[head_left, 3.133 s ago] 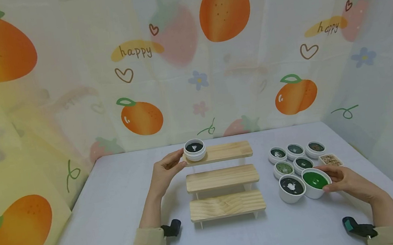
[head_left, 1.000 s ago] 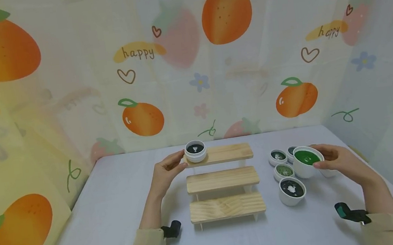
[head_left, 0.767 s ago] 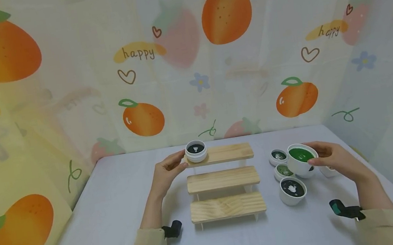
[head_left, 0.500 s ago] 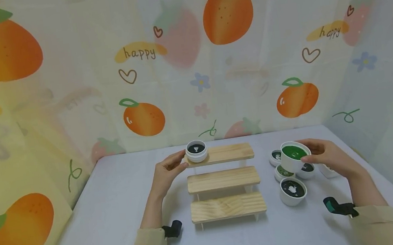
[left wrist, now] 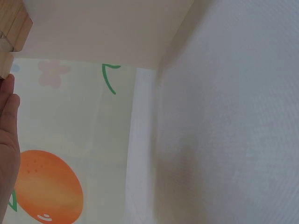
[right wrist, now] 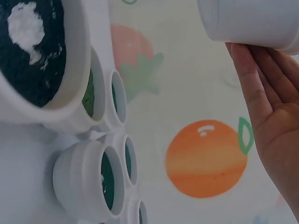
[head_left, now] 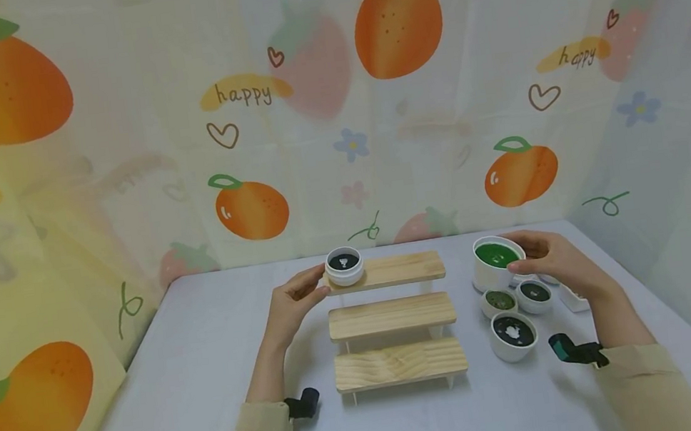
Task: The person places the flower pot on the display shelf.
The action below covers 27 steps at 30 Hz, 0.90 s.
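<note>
A three-step wooden display stand (head_left: 392, 316) stands mid-table. My left hand (head_left: 292, 305) grips the left end of its top board, thumb in front, fingers behind. Fingertips (left wrist: 10, 105) meet the wood in the left wrist view. On that end sits a small white jar (head_left: 345, 273) with dark filling and a white mark, right beside those fingertips. My right hand (head_left: 558, 261) holds a white cup (head_left: 489, 277) of bright green filling by its right side, above the back of the jar group. In the right wrist view the same cup (right wrist: 252, 21) shows at the top right.
Under and before the held cup stand a green-filled jar (head_left: 500, 301), a dark-filled jar (head_left: 534, 296) and a larger dark cup (head_left: 513, 337). A white dish (head_left: 573, 298) is partly hidden behind the right hand. White cloth (head_left: 169, 410) covers the table; a fruit-print curtain (head_left: 436, 111) backs it.
My right hand has picked up the green-filled cup from the front of the group and carried it back and to the left. My left hand has stayed at the top board.
</note>
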Tool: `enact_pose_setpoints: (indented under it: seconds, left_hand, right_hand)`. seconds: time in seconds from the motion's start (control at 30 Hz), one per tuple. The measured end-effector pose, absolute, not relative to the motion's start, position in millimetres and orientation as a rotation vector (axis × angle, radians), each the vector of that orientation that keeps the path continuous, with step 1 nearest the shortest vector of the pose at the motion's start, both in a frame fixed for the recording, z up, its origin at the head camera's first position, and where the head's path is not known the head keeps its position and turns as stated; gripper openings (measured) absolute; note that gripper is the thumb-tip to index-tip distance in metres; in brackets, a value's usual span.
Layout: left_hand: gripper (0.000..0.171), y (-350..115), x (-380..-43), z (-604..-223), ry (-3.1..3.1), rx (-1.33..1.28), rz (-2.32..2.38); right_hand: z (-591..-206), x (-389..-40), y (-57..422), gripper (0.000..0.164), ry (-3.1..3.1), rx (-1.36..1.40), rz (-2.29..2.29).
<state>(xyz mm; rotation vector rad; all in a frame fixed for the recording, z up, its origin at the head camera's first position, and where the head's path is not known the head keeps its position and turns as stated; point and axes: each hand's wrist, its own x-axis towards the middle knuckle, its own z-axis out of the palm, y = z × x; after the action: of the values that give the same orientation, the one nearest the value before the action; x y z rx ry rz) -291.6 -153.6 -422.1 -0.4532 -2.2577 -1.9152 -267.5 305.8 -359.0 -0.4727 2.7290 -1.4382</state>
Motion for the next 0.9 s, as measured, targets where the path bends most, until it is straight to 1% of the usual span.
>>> enact_pose_setpoints:
  seconds: [0.2, 0.57, 0.9]
  left_hand:
    - [0.043, -153.8, -291.1, -422.4, -2.257, -0.445, -1.919]
    - [0.044, -154.0, -291.2, -422.9, -2.259, -0.461, -1.900]
    - [0.044, -153.4, -291.5, -422.4, -2.263, -0.460, -1.893]
  right_hand:
    - [-350.6, -271.9, 296.2, 0.053, 2.720, -0.460, -1.445]
    - [-340.0, -279.8, 281.2, 0.050, 2.714, -0.597, -1.486]
    - [-336.9, -287.0, 262.3, 0.052, 2.602, -0.659, -1.587]
